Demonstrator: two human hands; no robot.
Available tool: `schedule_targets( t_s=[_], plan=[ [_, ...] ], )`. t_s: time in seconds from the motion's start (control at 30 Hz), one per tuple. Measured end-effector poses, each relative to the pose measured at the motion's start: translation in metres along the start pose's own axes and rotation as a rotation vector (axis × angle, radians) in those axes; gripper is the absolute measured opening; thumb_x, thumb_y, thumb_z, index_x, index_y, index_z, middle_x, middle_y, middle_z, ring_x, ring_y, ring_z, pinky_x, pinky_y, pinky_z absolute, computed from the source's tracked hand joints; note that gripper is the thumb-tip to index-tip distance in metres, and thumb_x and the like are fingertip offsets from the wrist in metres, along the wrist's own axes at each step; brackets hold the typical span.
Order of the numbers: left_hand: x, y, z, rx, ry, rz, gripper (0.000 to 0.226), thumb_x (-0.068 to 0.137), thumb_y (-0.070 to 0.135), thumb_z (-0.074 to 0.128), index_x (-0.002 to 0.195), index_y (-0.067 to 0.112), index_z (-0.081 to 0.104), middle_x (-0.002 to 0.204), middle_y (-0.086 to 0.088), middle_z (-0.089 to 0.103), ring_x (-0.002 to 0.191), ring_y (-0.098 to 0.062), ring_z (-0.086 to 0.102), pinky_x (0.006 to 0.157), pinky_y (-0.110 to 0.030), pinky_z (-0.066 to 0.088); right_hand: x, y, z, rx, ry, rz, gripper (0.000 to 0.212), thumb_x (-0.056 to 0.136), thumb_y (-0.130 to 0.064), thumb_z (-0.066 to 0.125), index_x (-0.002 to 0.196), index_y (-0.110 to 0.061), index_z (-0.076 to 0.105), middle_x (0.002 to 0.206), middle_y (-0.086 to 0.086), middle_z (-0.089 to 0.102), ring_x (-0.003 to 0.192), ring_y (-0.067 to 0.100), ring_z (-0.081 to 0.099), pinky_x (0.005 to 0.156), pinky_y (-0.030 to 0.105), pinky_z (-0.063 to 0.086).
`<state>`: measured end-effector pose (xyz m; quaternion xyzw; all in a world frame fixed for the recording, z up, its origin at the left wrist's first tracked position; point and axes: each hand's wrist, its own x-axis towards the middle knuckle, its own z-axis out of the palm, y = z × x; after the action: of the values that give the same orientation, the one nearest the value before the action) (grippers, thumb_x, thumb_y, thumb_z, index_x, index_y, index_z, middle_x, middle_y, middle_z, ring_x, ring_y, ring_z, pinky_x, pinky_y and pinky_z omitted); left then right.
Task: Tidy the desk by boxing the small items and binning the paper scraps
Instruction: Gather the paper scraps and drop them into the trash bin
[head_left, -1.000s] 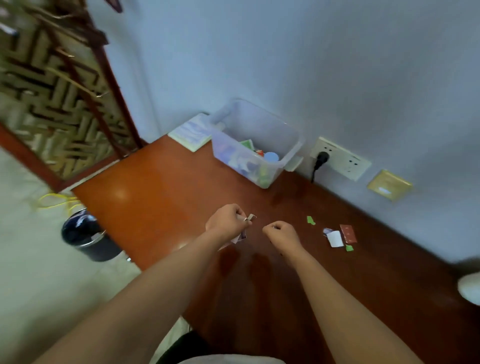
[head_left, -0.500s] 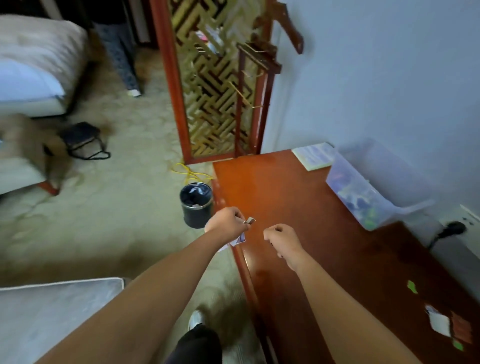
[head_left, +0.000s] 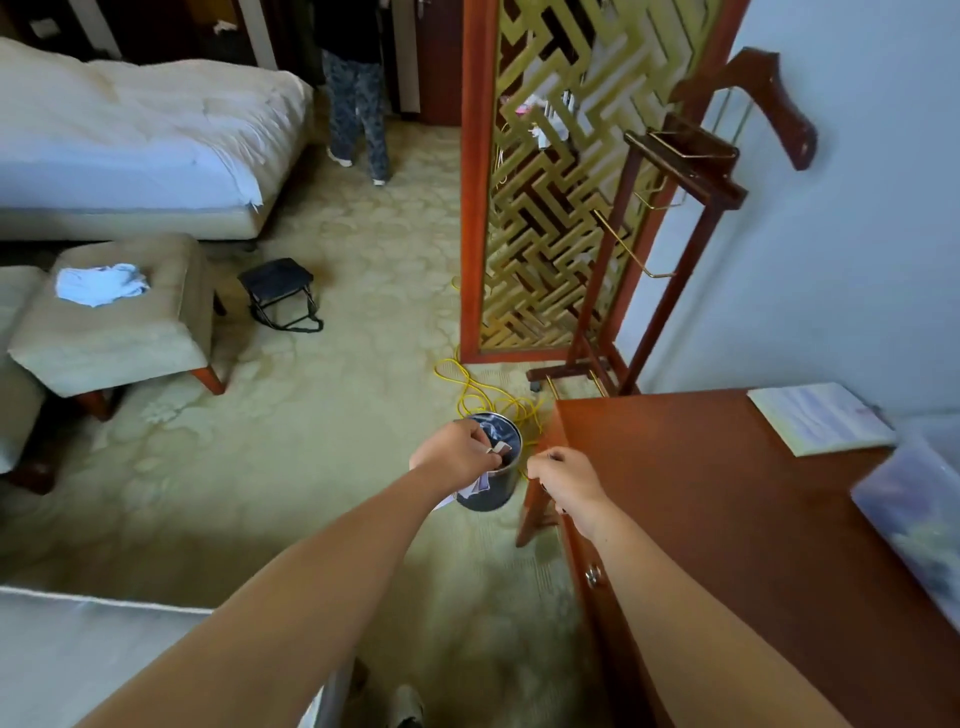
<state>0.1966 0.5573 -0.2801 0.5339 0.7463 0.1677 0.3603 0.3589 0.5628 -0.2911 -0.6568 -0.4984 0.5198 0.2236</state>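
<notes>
My left hand (head_left: 457, 449) is closed around paper scraps (head_left: 496, 448), which stick out between the fingers and below the palm, right over the mouth of a dark round bin (head_left: 493, 493) on the carpet. My right hand (head_left: 563, 480) is a loose fist beside the bin at the desk's left corner; I cannot see anything in it. The reddish wooden desk (head_left: 727, 519) fills the right side. A clear plastic box (head_left: 919, 514) with blurred small items sits at its far right edge.
A white booklet (head_left: 821, 418) lies on the desk's back corner. A yellow cable (head_left: 483, 395) coils on the carpet behind the bin. A wooden valet stand (head_left: 660, 249) and lattice screen (head_left: 550, 182) rise behind. A footstool (head_left: 114, 317), bed and a standing person are to the left.
My view has swung left from the desk to the floor. Both hands moved off the desk's edge, and my left hand with the scraps now hangs over the bin.
</notes>
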Motion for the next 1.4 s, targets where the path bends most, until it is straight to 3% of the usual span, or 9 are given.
schedule_targets(
  t_s=[0.27, 0.43, 0.63, 0.77, 0.9, 1.1, 1.23, 1.33, 1.4],
  plan=[
    [0.109, -0.025, -0.055, 0.041, -0.024, 0.006, 0.016, 0.079, 0.034, 0.073, 0.08, 0.024, 0.06, 0.077, 0.007, 0.063, 0.076, -0.016, 0.061, 0.057, -0.024, 0.041, 0.092, -0.057, 0.049, 0.046, -0.021, 0.036, 0.014, 0.078, -0.012, 0.058, 0.073, -0.012, 0.044, 0.057, 0.001, 0.033, 0.051, 0.017, 0.025, 0.06, 0.038, 0.022],
    [0.181, -0.031, -0.06, 0.056, -0.079, -0.039, 0.015, 0.081, 0.035, 0.071, 0.082, 0.025, 0.06, 0.085, 0.005, 0.066, 0.08, -0.015, 0.062, 0.058, -0.024, 0.041, 0.162, -0.072, 0.058, 0.03, -0.033, 0.104, 0.017, 0.078, -0.011, 0.06, 0.071, -0.012, 0.045, 0.049, -0.007, 0.037, 0.053, 0.016, 0.031, 0.055, 0.029, 0.024],
    [0.298, -0.026, -0.044, 0.064, -0.139, -0.096, 0.014, 0.082, 0.036, 0.07, 0.083, 0.027, 0.059, 0.089, 0.006, 0.065, 0.084, -0.016, 0.062, 0.062, -0.025, 0.042, 0.282, -0.079, 0.058, 0.042, -0.055, 0.199, 0.016, 0.085, -0.006, 0.055, 0.072, -0.009, 0.046, 0.041, -0.01, 0.036, 0.029, 0.001, 0.033, 0.044, 0.021, 0.029],
    [0.383, -0.031, -0.02, 0.024, -0.177, -0.179, 0.017, 0.081, 0.039, 0.07, 0.08, 0.027, 0.058, 0.086, 0.007, 0.066, 0.082, -0.016, 0.063, 0.062, -0.025, 0.042, 0.374, -0.07, 0.059, 0.01, -0.086, 0.263, 0.018, 0.083, -0.007, 0.054, 0.069, -0.009, 0.044, 0.037, -0.014, 0.035, 0.042, 0.008, 0.036, 0.051, 0.025, 0.028],
    [0.46, -0.05, 0.021, -0.004, -0.22, -0.258, 0.019, 0.081, 0.041, 0.07, 0.08, 0.027, 0.058, 0.083, 0.008, 0.065, 0.082, -0.018, 0.064, 0.064, -0.027, 0.044, 0.459, -0.037, 0.069, 0.029, -0.087, 0.338, 0.008, 0.08, -0.009, 0.053, 0.074, -0.013, 0.049, 0.058, 0.004, 0.035, 0.058, 0.02, 0.031, 0.06, 0.035, 0.025],
    [0.568, -0.111, 0.108, 0.079, -0.285, -0.318, 0.019, 0.082, 0.041, 0.069, 0.077, 0.027, 0.057, 0.07, 0.009, 0.062, 0.061, -0.004, 0.055, 0.056, -0.024, 0.042, 0.567, 0.044, 0.113, 0.078, -0.074, 0.482, 0.013, 0.062, -0.024, 0.052, 0.067, -0.014, 0.045, 0.064, 0.009, 0.034, 0.063, 0.02, 0.031, 0.061, 0.035, 0.025],
    [0.625, -0.159, 0.177, 0.134, -0.313, -0.342, 0.02, 0.083, 0.04, 0.069, 0.076, 0.028, 0.055, 0.067, 0.01, 0.06, 0.062, -0.004, 0.055, 0.064, -0.026, 0.047, 0.623, 0.114, 0.146, 0.114, -0.034, 0.579, 0.03, 0.072, -0.019, 0.058, 0.081, 0.009, 0.051, 0.072, 0.008, 0.044, 0.07, 0.022, 0.041, 0.064, 0.034, 0.032],
    [0.653, -0.191, 0.224, 0.188, -0.354, -0.328, 0.024, 0.078, 0.049, 0.07, 0.084, 0.031, 0.057, 0.075, 0.011, 0.06, 0.071, -0.011, 0.059, 0.069, -0.029, 0.051, 0.649, 0.159, 0.167, 0.11, -0.026, 0.587, 0.018, 0.066, -0.029, 0.061, 0.07, -0.014, 0.053, 0.069, 0.007, 0.046, 0.067, 0.022, 0.045, 0.064, 0.034, 0.035],
    [0.664, -0.209, 0.247, 0.206, -0.392, -0.323, 0.032, 0.076, 0.05, 0.073, 0.095, 0.029, 0.058, 0.083, 0.011, 0.062, 0.073, -0.012, 0.06, 0.069, -0.03, 0.051, 0.657, 0.181, 0.176, 0.136, -0.015, 0.592, 0.019, 0.071, -0.028, 0.067, 0.069, -0.015, 0.052, 0.066, 0.01, 0.043, 0.064, 0.023, 0.045, 0.065, 0.035, 0.033]
  ],
)
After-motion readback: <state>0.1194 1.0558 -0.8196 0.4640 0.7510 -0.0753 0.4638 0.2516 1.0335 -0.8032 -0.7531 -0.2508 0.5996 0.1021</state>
